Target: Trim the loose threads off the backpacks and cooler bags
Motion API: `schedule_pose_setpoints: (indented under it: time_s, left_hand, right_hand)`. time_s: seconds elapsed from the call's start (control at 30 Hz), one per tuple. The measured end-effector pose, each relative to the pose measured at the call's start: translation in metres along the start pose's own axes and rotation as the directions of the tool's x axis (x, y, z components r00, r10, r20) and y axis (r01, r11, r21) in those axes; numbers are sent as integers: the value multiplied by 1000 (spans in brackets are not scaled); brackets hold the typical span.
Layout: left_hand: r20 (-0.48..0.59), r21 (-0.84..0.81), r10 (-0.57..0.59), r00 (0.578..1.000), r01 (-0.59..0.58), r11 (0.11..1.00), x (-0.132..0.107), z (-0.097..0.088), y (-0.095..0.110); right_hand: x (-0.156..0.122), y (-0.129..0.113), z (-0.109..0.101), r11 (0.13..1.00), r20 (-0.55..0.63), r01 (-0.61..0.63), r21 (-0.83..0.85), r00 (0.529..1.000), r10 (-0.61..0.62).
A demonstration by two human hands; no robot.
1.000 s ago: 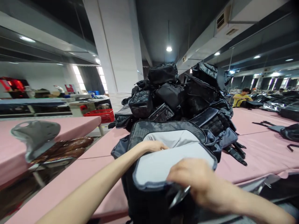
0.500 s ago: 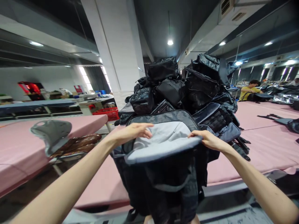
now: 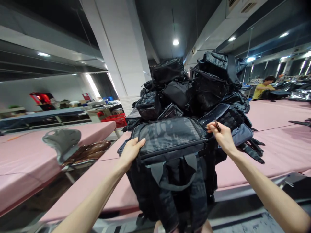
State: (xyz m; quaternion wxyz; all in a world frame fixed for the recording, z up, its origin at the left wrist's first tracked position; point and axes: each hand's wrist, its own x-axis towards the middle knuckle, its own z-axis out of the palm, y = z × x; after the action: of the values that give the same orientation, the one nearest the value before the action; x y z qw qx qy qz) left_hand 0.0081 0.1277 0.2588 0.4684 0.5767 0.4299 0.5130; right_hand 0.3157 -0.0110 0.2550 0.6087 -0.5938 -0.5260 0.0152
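A black and dark-grey camouflage backpack (image 3: 170,134) stands upright before me at the pink table's edge, its top flap lying closed. Its grey carry handle (image 3: 178,186) and shoulder straps face me. My left hand (image 3: 132,150) grips the flap's left corner, thumb on top and the other fingers hidden down the side. At the right corner, beside the zipper edge, my right hand (image 3: 220,134) is pinched closed. A slim dark piece (image 3: 217,125) sticks up from its fingers; whether it is a zipper pull or a small tool I cannot make out.
Behind the backpack rises a heap of black bags (image 3: 179,87) on the pink table (image 3: 274,145). To the left are a grey chair (image 3: 62,142), another pink table (image 3: 21,161) and a red crate (image 3: 116,120). A person in yellow (image 3: 261,90) sits far right.
The flap, held up with its pale lining showing, is now down over the backpack's top. My left hand has moved down to its left corner; my right hand has shifted slightly up and right.
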Motion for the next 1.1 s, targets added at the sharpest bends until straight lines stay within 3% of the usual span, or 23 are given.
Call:
schedule_pose_setpoints:
  time_s: [0.07,0.13,0.23,0.37,0.47,0.5,0.53,0.6,0.67,0.73,0.8,0.9,1.0,1.1]
  left_hand:
    - [32,74,-21,999,18,997,5,0,0]
    - [68,145,-29,997,19,989,4,0,2]
    - [122,243,-16,992,-14,970,2,-1,3]
    - [142,473,83,986,-142,870,5,-8,7]
    - [89,714,267,960,-248,655,1,-3,16]
    - [79,777,385,919,-299,554,-5,3,20]
    - [103,820,513,852,-365,441,-14,14,23]
    - [265,823,701,663,-534,193,-36,43,28]
    - [533,684,678,506,-729,6,-58,79,27]
    - [679,551,603,419,-833,-42,-73,112,22]
    - [707,520,556,437,-854,9,-76,133,17]
    - [687,545,472,553,-821,169,-67,142,15]
    - [671,563,346,655,-755,337,-57,141,21]
    - [651,588,248,718,-682,435,-54,142,27]
  right_hand:
    - [-20,4,-7,963,-38,115,-243,991,-128]
    - [-38,8,-7,877,12,186,-444,979,-201]
    - [-46,16,-7,801,45,233,-551,967,-250]
    - [-24,31,-27,769,-76,139,-623,969,-237]
    - [-10,45,-41,761,-192,15,-648,964,-182]
    - [-9,49,-43,780,-226,-23,-625,962,-153]
    - [-9,53,-42,799,-252,-58,-598,960,-120]
    - [-13,58,-39,821,-265,-111,-560,963,-50]
    - [-18,60,-36,820,-252,-142,-555,968,-4]
    - [-24,60,-37,807,-270,-161,-568,963,2]
    - [-33,58,-41,788,-296,-156,-595,955,-34]
    - [-52,53,-45,773,-290,-88,-629,948,-128]
    - [-74,48,-38,781,-181,126,-611,939,-293]
    - [-84,41,-24,754,-108,314,-576,886,-451]
